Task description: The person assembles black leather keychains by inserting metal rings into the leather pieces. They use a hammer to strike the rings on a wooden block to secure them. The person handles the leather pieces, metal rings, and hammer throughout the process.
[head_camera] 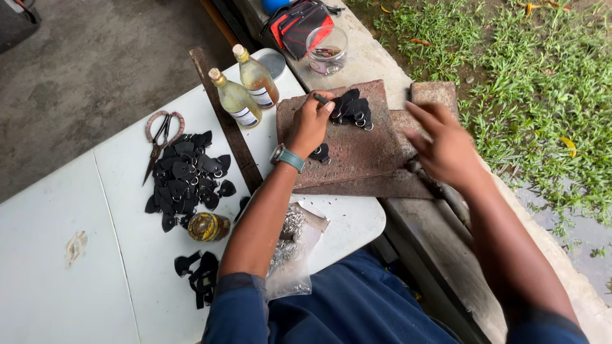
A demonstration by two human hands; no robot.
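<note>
Far left of the white surface [57, 267] is mostly bare, so that's the open room, apart from a small pale stain near the front. Moving in, a pair of scissors [159, 143] with pinkish handles lies toward the far edge, touching the top of a big heap of black leather tabs [188, 178] with metal rings. Just in front of the heap is a small amber jar [208, 226] on its side, and nearer the front edge a few more black strips [199, 274].

Two glass bottles [245, 92] of yellowish liquid stand upright near the far right corner, with a dark wooden strip [223, 121] running alongside them.

Then the reddish-brown stone slab [363, 153], which overhangs the right edge of the surface and rests on a concrete ledge. A clear bag of metal rings [290, 245] sits at the right edge, partly under the left forearm.

The left hand [310, 124], with a teal watch on the wrist, is curled shut on a thin dark tool [320, 99], its tip against a small pile of black tabs [352, 109] near the slab's far edge. One loose tab [320, 153] lies on the slab beside the wrist.

The right hand [443, 146] hovers over the slab's right edge, fingers spread, holding nothing, well apart from the left.

Beyond the slab, a clear jar [327, 51] and a red-and-black pouch [298, 25] sit on the ledge, with grass [542, 83] off to the right.
</note>
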